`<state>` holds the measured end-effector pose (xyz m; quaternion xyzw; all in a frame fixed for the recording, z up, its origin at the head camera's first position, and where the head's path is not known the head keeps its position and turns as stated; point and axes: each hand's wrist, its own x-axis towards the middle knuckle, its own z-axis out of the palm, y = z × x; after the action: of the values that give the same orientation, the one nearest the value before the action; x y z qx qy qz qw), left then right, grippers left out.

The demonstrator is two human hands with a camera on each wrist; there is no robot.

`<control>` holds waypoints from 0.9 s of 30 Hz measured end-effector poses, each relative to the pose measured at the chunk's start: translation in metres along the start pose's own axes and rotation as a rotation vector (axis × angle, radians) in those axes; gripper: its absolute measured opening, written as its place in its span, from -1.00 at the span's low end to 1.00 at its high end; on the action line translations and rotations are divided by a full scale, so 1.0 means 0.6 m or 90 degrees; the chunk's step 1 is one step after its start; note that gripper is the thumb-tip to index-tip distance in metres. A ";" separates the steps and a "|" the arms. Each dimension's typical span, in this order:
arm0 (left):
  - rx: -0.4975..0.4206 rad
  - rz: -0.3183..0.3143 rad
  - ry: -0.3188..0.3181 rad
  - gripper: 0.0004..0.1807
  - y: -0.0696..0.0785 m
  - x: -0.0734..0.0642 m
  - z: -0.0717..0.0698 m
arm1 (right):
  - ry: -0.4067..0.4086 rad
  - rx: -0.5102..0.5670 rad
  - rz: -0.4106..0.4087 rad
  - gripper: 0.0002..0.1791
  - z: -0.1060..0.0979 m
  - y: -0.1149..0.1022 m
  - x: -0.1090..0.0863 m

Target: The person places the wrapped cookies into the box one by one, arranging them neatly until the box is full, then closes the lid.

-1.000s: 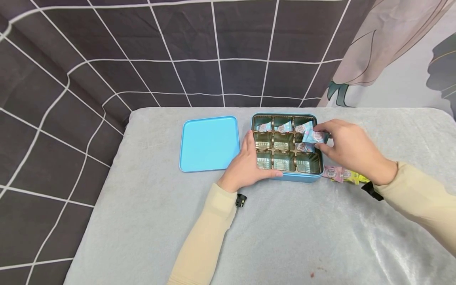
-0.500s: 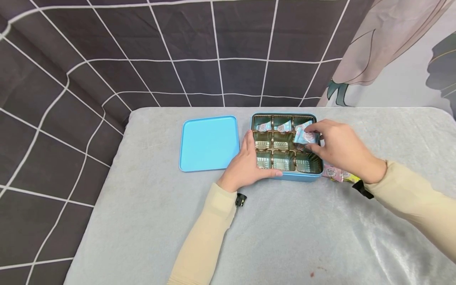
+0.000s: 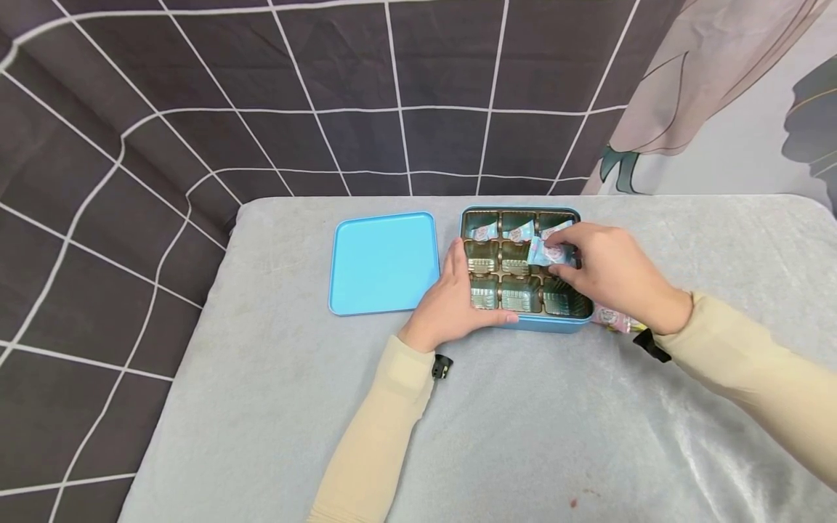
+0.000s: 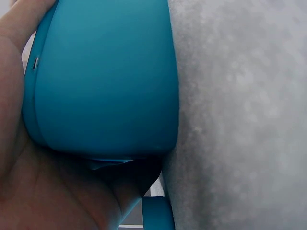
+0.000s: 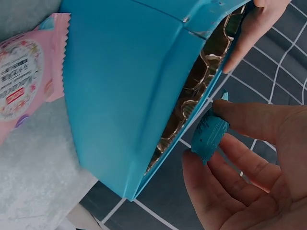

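A blue tin [image 3: 546, 326] with a gold divided tray stands open on the cloth. My left hand [image 3: 447, 312] holds its near left corner, fingers along the left side and thumb along the front. In the right wrist view, my right hand [image 5: 268, 153] pinches a small blue-wrapped candy [image 5: 210, 134] between thumb and fingertips. The head view shows this candy over the tray's middle row. Blue candies [image 3: 484, 232] lie in the back row's compartments. The right hand covers part of the tray's right column.
Left of the tin, a light blue lid [image 3: 384, 265] lies flat on the grey cloth [image 3: 275, 378]. At the tin's near right corner lies a pink-wrapped candy [image 3: 609, 318], with a yellow one [image 3: 637, 326] mostly hidden behind the right wrist. Dark checked fabric [image 3: 445, 80] hangs behind.
My right hand has moved left over the tray with the pinched blue candy, from the right column toward the middle one. The left hand and tin have stayed put.
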<state>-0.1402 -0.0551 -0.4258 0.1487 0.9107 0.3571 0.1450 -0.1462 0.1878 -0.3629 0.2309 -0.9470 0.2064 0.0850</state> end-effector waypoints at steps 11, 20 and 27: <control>-0.006 0.002 -0.001 0.57 -0.003 0.001 0.000 | -0.019 0.014 0.003 -0.73 0.008 -0.009 0.013; -0.007 0.001 -0.006 0.56 0.000 0.000 -0.001 | -0.027 0.029 -0.005 -0.74 0.013 -0.014 0.018; -0.005 -0.003 -0.006 0.56 0.002 0.000 -0.002 | -0.049 0.031 -0.011 -0.76 0.016 -0.019 0.023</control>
<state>-0.1400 -0.0548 -0.4241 0.1474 0.9088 0.3599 0.1508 -0.1535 0.1688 -0.3638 0.2491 -0.9423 0.2193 0.0444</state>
